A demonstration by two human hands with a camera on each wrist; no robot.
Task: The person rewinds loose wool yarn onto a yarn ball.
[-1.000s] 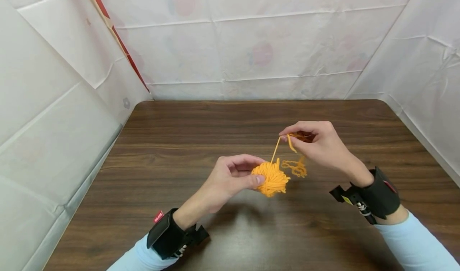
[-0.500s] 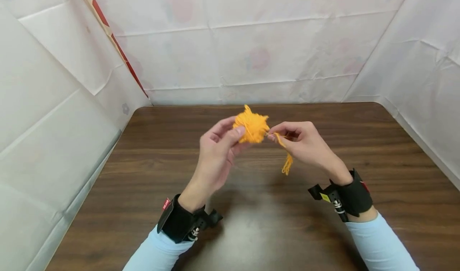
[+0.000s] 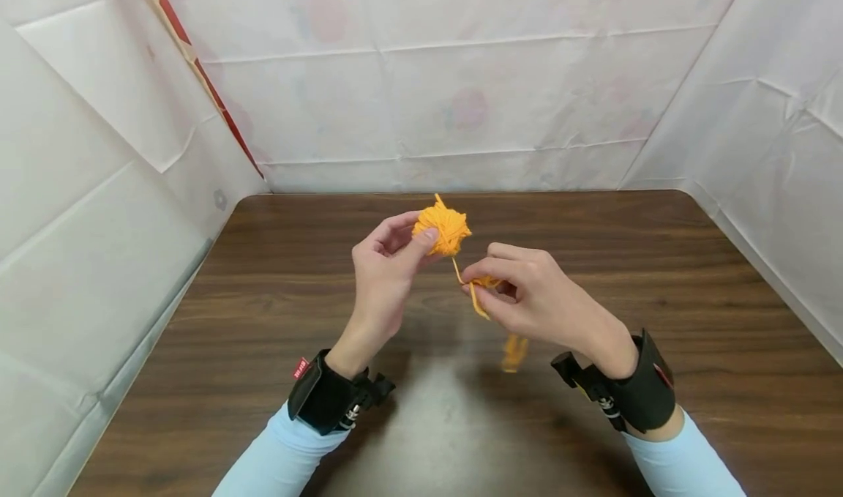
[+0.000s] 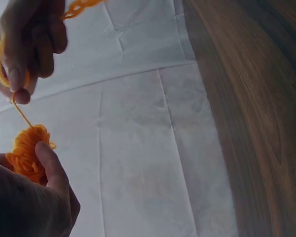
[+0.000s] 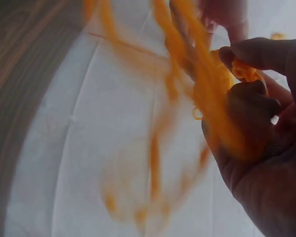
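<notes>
A small ball of orange yarn (image 3: 442, 233) is held up in the air above the far half of the wooden table (image 3: 691, 277). The left hand (image 3: 382, 277) pinches the ball between thumb and curled fingertips. A short strand (image 3: 456, 268) runs from the ball down to the right hand (image 3: 533, 299), just below and beside it, whose thumb and forefinger pinch the yarn. A loose, blurred tail (image 3: 514, 352) dangles beneath that hand, above the table. White sheeting (image 3: 461, 102) walls the table in.
</notes>
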